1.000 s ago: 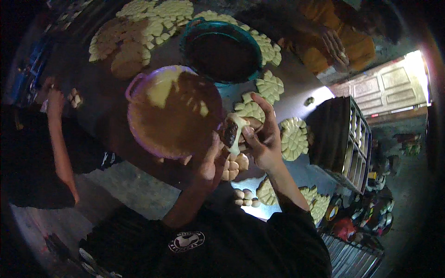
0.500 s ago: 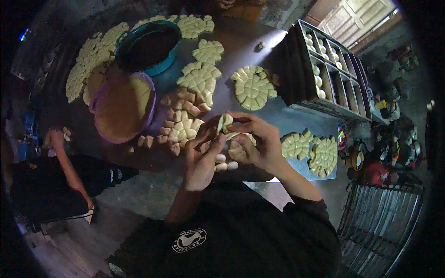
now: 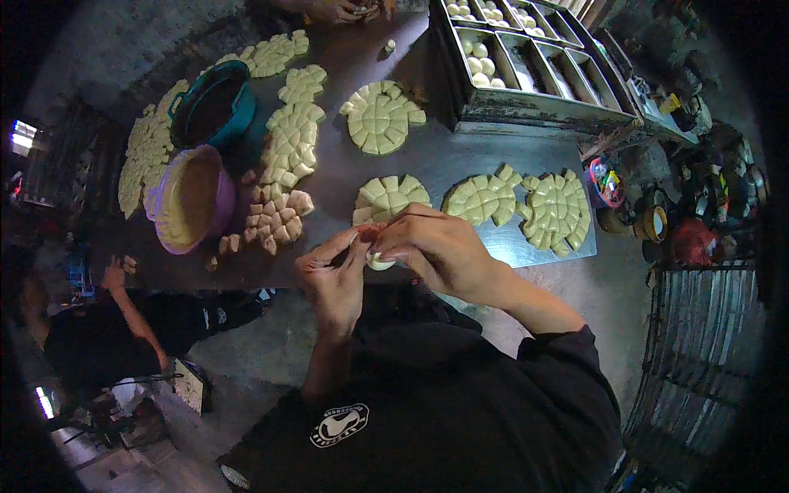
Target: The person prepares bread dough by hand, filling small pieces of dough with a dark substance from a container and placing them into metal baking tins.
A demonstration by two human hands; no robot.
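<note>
My left hand [image 3: 333,275] and my right hand [image 3: 431,251] meet at the near edge of a metal table [image 3: 460,148], both pinching one small pale piece of dough [image 3: 380,262]. Just beyond the hands lies a round of cut dough [image 3: 390,197], and two more cut rounds [image 3: 526,205] lie to its right. Loose cut dough pieces [image 3: 275,215] are heaped left of the hands, beside a purple bowl [image 3: 191,197] with tan filling.
A teal bowl [image 3: 215,105] with dark filling stands behind the purple one. A metal tray rack [image 3: 526,70] with small dough balls sits at the back right. More dough rounds [image 3: 380,119] cover the table. A person in dark clothes [image 3: 123,324] crouches at the left; another person's hands [image 3: 345,10] work at the far edge.
The view has swung so the table lies further left and up. My hands have come from the purple bowl down to the table's near edge, still working a dough piece.
</note>
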